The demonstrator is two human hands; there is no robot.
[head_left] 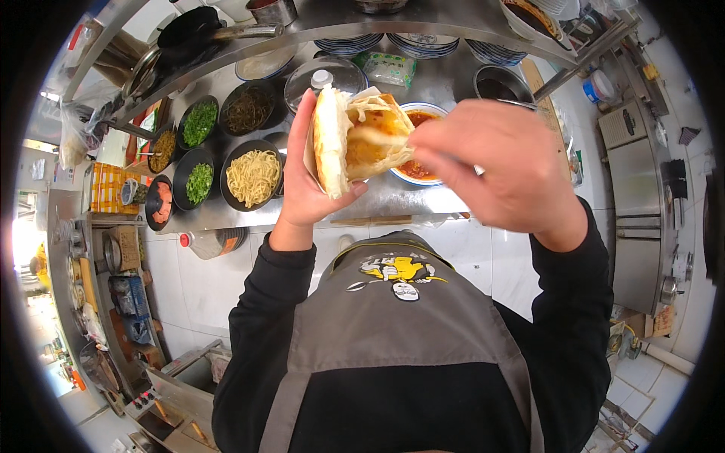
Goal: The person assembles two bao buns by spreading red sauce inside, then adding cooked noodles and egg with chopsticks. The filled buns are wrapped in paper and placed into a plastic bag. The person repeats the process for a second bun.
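My left hand (pixel 303 162) is closed round a split flatbread (pixel 330 143), holding it up over the steel counter with its pocket spread open. White paper shows along the bread's edge. Inside the pocket is a reddish-orange smear. My right hand (pixel 502 155), smeared by motion, pinches a spoon-like utensil (pixel 377 137). Its pale, blurred end reaches into the pocket, and its exact kind is hard to make out. Behind that hand, partly covered by it, stands a blue-rimmed white bowl of red chili sauce (pixel 417 172).
Black bowls hold noodles (pixel 254 177), chopped greens (pixel 199 122), dark shreds (pixel 248 109) and pink slices (pixel 159 202). A lidded pot (pixel 326 84) stands behind the bread. Stacked plates (pixel 423 44) sit under the steel shelf (pixel 423 16). A plastic jug (pixel 215 241) is below the counter's near edge.
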